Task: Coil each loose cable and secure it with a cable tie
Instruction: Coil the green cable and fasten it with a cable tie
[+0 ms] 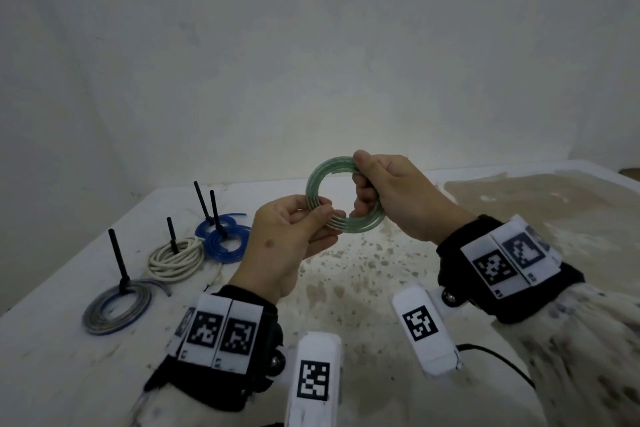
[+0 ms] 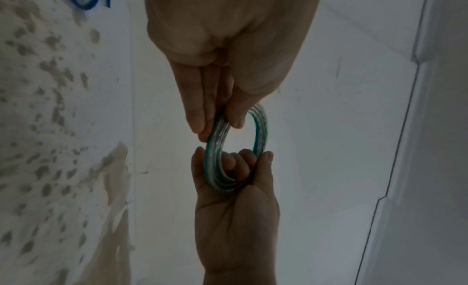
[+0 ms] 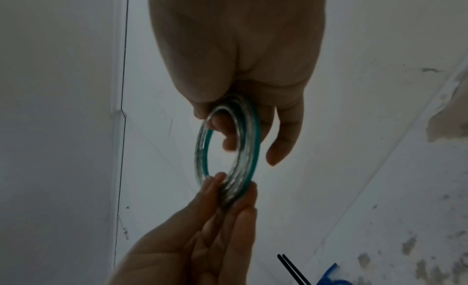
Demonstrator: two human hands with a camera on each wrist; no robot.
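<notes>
A coil of translucent green cable [image 1: 317,177] hangs in the air above the table, held between both hands. My left hand [image 1: 327,218] pinches the coil's lower left arc between thumb and fingers. My right hand [image 1: 362,180] grips the right side, thumb on top and fingers curled through the ring. In the left wrist view the coil [image 2: 260,129] stands edge-on between the left hand [image 2: 220,121] and the right hand [image 2: 238,165]. The right wrist view shows the coil [image 3: 202,149], the right hand [image 3: 243,129] and the left hand [image 3: 233,189]. No cable tie shows on this coil.
On the stained white table [image 1: 381,270], at the left, lie a grey-blue coil [image 1: 116,308], a white coil [image 1: 176,260] and blue coils [image 1: 225,239], each with an upright black cable tie [image 1: 117,256]. A black cord [image 1: 495,354] runs by my right sleeve. A wall stands behind.
</notes>
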